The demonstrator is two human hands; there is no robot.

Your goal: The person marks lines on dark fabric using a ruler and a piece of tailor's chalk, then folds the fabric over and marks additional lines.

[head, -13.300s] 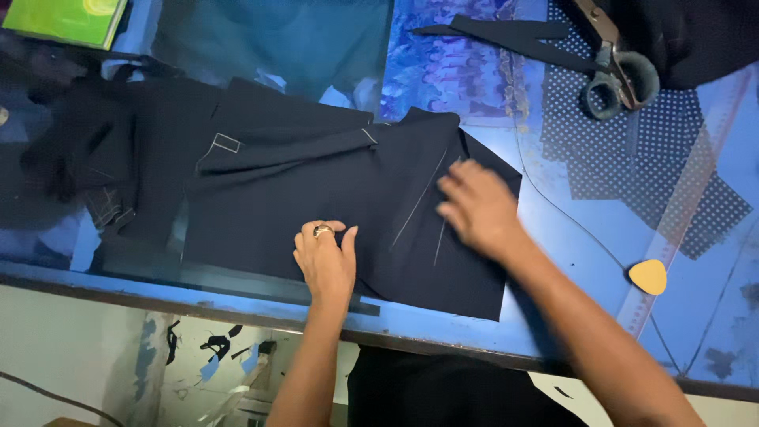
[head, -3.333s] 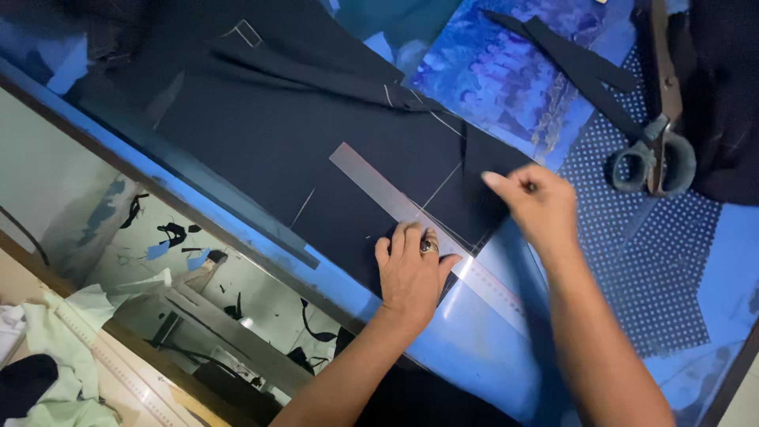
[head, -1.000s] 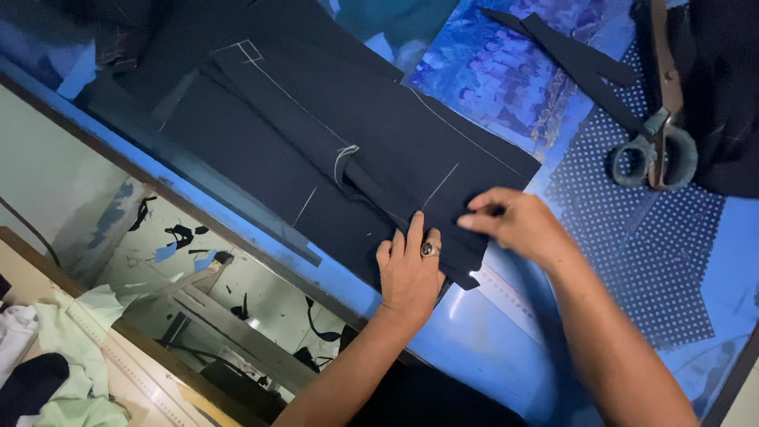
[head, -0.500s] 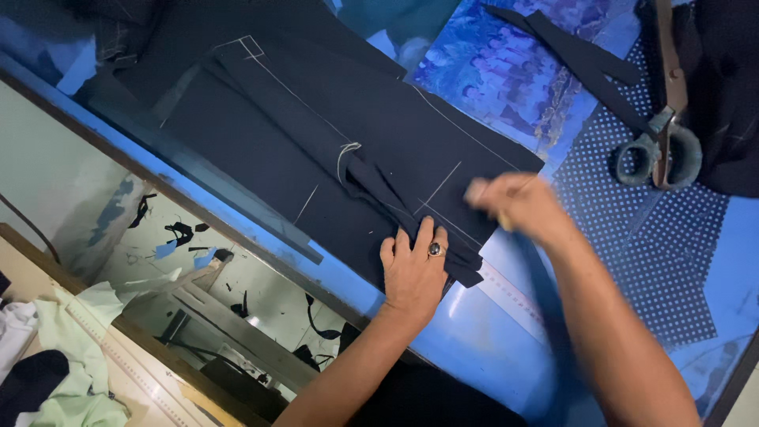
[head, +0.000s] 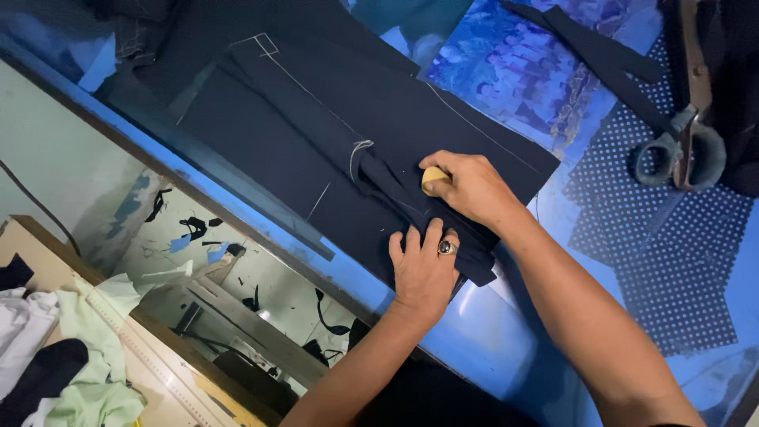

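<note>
A folded piece of dark navy cloth (head: 316, 119) with pale chalk lines lies on the blue table (head: 490, 340). My left hand (head: 423, 265), with a ring on one finger, presses flat on the cloth's near corner. Just beyond it my right hand (head: 470, 186) grips a yellow tailor's chalk (head: 432, 177) and touches it to the cloth, beside a fold with a chalk mark.
Large scissors (head: 680, 142) lie at the far right on dotted dark fabric (head: 672, 261), with a dark strip (head: 601, 55) near them. A printed picture (head: 522, 79) lies under the glass. Below the table edge are scraps on the floor and a wooden bench with light cloth (head: 87, 348).
The ruler seen earlier on the cloth is gone. My right hand has moved from the cloth's right edge leftward onto the fold, now with the chalk. The left hand stays put.
</note>
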